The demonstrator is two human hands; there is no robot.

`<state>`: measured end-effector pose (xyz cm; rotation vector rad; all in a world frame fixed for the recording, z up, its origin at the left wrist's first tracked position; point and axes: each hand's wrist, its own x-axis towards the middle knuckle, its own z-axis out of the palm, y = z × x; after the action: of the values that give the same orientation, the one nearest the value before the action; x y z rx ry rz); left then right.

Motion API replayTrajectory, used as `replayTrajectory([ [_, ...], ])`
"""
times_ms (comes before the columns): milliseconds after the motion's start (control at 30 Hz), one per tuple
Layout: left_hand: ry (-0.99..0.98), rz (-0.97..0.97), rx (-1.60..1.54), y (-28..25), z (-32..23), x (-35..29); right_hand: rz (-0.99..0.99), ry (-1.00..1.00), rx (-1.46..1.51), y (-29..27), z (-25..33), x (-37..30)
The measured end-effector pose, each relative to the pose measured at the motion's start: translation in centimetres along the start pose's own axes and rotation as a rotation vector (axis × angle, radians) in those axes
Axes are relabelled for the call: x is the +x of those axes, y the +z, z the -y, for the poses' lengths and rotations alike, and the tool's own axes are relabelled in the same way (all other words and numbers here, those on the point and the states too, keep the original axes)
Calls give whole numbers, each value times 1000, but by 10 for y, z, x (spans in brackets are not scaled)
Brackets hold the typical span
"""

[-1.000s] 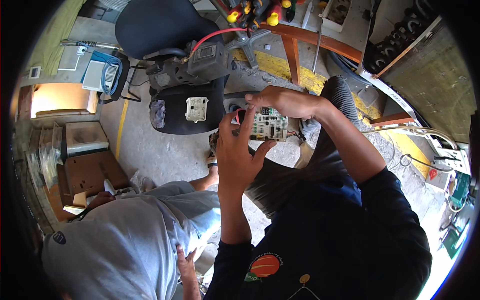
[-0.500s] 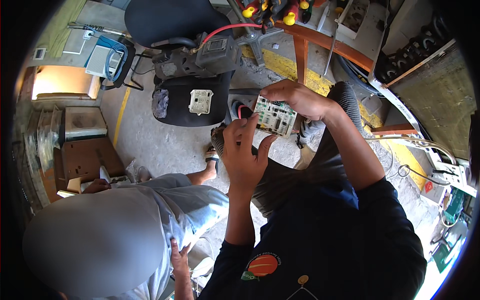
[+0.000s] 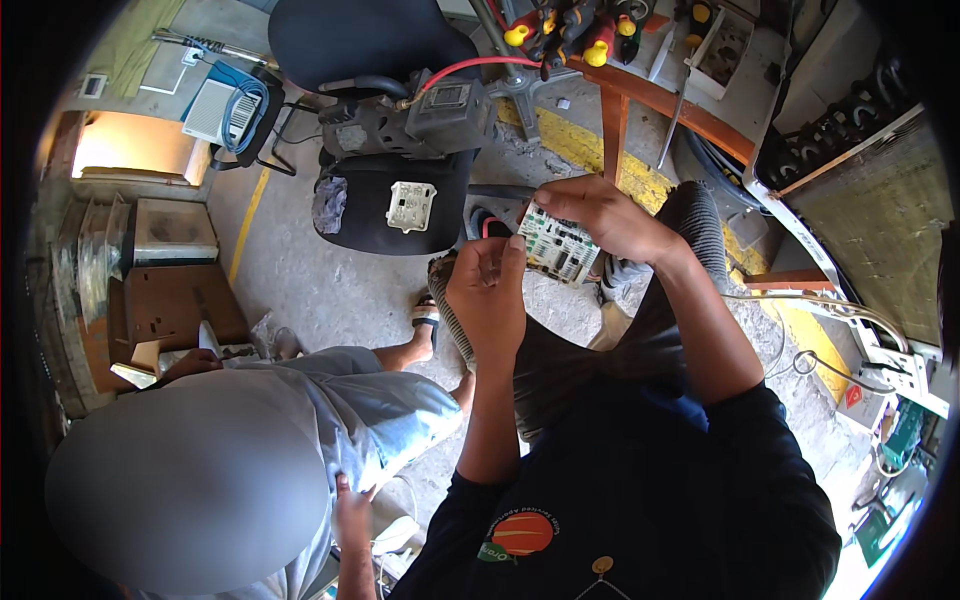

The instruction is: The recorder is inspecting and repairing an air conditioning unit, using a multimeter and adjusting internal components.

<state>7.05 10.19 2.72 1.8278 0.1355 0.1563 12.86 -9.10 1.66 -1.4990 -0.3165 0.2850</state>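
Both forearms rise from the lower edge, bare below dark sleeves pushed to the elbow, and meet near the middle of the view; the left hand (image 3: 487, 290) is raised with its back to the camera, wrist straight, fingers curled up and pinched together at the tips; the right hand (image 3: 600, 213) sits just above and to the right of it, wrist bent inward, palm down, fingers closed in a grip; the two hands are near, not touching.
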Motion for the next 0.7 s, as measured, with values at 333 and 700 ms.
replayTrajectory([
  [333, -158, -1, -414, 9, 20, -15, -158, -34, 60, 7, -4, -2],
  [700, 32, -49, -263, 22, 52, -37, 265, 231, 351, 56, -7, -9],
])
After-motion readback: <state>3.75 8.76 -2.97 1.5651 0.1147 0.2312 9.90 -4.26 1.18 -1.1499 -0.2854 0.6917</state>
